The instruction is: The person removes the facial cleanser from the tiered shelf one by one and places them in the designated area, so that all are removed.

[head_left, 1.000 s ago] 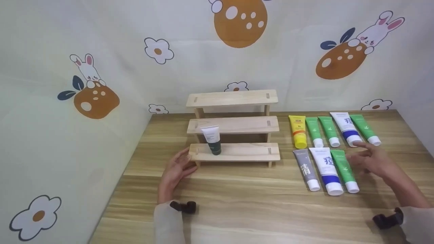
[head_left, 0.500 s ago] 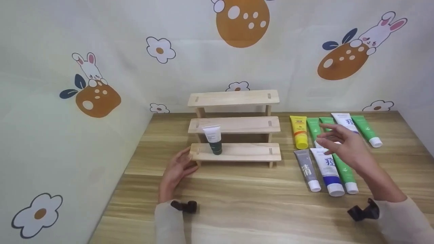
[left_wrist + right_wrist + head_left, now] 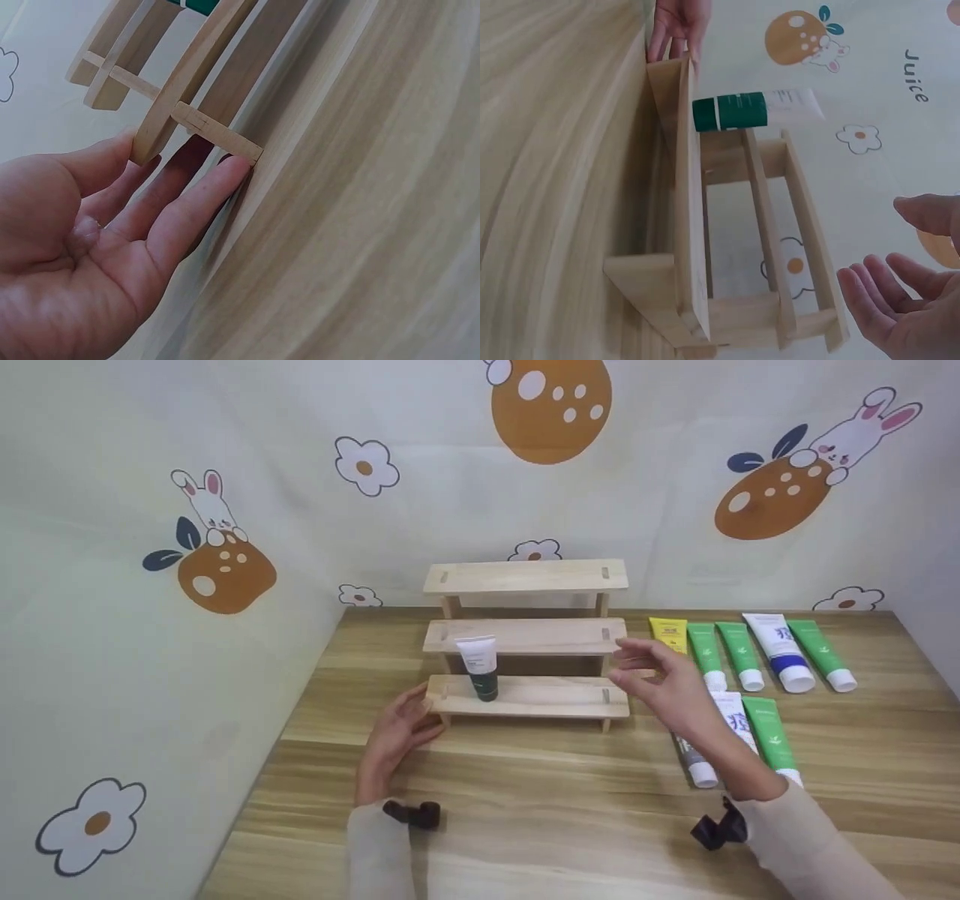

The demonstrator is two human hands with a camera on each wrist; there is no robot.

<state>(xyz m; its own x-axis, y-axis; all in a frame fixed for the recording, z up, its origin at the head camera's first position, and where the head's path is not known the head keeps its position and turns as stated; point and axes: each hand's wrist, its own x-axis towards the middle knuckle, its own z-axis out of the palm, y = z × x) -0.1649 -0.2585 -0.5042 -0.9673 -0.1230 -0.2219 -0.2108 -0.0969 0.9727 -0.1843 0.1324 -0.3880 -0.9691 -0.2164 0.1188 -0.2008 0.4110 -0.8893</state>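
A three-tier wooden display rack (image 3: pixel 525 636) stands on the table against the back. On its lowest step a small white and dark-green squeeze tube (image 3: pixel 481 667) stands upright on its cap, left of the middle. My left hand (image 3: pixel 395 737) holds the left end of that step, the thumb on the board's end and the fingers at the leg below, as the left wrist view shows. At the rack's right end hovers my right hand (image 3: pixel 667 688), empty, thumb and fingers apart. In the right wrist view, the right hand (image 3: pixel 911 300) shows beside the upper shelves.
Two rows of tubes lie right of the rack. Behind are a yellow tube (image 3: pixel 668 633), several green tubes (image 3: pixel 741 652) and a white-blue tube (image 3: pixel 780 649). In front, a grey tube (image 3: pixel 697 765) is partly covered by the right arm. A printed cloth (image 3: pixel 300 525) hangs behind.
My right hand has moved left from the right side of the tubes, across them, to the rack's right end. The left hand keeps its place on the rack. The head view has shifted slightly.
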